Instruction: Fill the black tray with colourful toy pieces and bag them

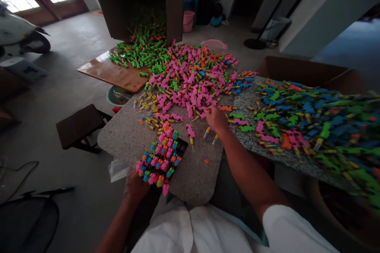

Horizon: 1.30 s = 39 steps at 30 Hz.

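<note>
My left hand [137,184] is closed on the near left side of a black tray [181,149], its fingers partly hidden under the toys. Rows of small pink, blue, green and orange toy pieces [160,158] stand in this tray, which sits at the front of the speckled stone table [196,182]. Over the table's right part, my right hand [216,119] has its fingers pinched at a pink toy car [202,114]. A pink toy car with a yellow tube [190,131] lies between my hands. Beyond spreads a heap of pink toy cars [190,79].
Green toys [142,53] spill from a tipped cardboard box [173,12] onto a brown board [109,73]. Mixed toys [305,106] cover a second stone surface at right. A dark stool [78,124] stands left; a small orange piece [206,161] lies near the table's front.
</note>
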Each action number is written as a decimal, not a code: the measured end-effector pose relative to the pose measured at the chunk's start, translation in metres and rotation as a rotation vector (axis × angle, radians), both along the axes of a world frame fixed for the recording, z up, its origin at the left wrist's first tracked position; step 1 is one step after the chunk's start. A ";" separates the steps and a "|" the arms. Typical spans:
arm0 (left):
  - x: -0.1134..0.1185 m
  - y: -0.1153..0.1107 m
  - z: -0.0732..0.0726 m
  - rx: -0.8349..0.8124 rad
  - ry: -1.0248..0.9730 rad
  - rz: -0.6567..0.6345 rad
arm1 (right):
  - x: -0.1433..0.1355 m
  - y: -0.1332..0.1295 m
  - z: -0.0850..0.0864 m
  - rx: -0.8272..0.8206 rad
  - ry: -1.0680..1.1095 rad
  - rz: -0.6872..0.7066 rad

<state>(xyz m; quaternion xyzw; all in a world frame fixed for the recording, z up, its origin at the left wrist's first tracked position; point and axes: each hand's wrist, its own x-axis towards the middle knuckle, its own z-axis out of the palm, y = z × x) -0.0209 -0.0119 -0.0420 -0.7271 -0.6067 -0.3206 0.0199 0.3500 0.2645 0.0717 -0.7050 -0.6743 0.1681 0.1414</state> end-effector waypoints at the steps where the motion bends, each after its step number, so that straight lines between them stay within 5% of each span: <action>1: 0.000 0.001 0.001 0.012 0.014 -0.011 | 0.019 0.014 0.002 0.023 -0.052 -0.065; 8: 0.003 0.005 0.009 0.071 0.050 -0.044 | 0.118 0.072 -0.007 -0.177 -0.341 -0.171; 14: 0.005 0.005 0.013 0.049 0.032 -0.021 | 0.150 0.076 -0.027 -0.210 -0.515 -0.037; 18: 0.006 0.004 0.013 -0.012 0.005 0.010 | 0.157 0.065 -0.022 -0.119 -0.486 -0.058; 23: 0.000 0.001 0.004 -0.065 0.021 0.030 | 0.102 0.013 0.006 0.105 -0.073 -0.192; 28: -0.007 -0.001 -0.005 -0.060 0.033 0.012 | -0.010 -0.071 0.002 -0.095 0.523 0.229; 32: -0.010 -0.003 -0.008 -0.104 0.003 0.020 | -0.059 -0.101 -0.021 -0.155 0.476 0.389; 39: -0.008 -0.002 -0.007 -0.080 -0.013 0.002 | -0.066 -0.102 -0.038 -0.107 0.295 0.509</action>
